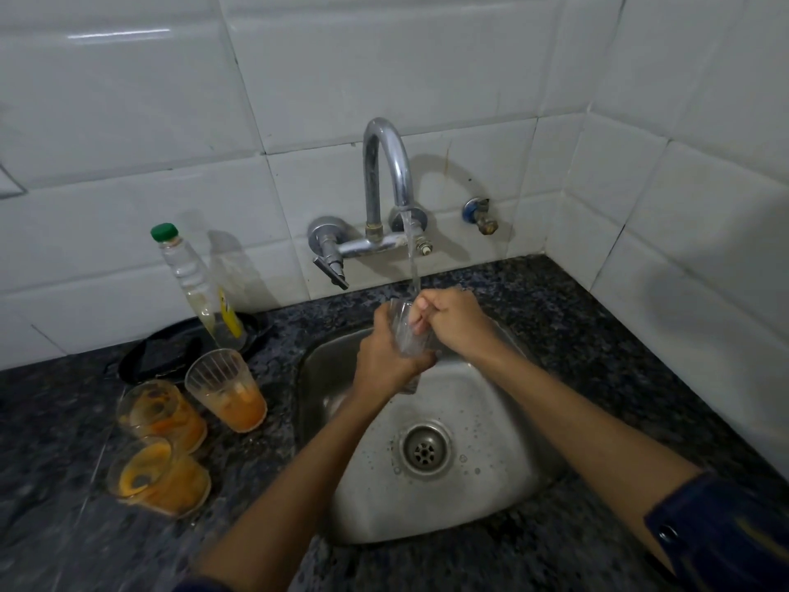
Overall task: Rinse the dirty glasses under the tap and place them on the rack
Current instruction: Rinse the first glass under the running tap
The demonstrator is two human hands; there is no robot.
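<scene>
The left grip is wrapping around a clear glass over the steel sink, holding it upright beneath the tap — the water stream is running down onto it. The right grip, just right of the glass, is clenching with its fingers reaching into the rim. Well to the left of both grips, three orange-stained glasses are sitting on the dark granite desk — one upright, two tilted — near a green-capped bottle.

Speckled counter, three stained glasses, bottle
</scene>
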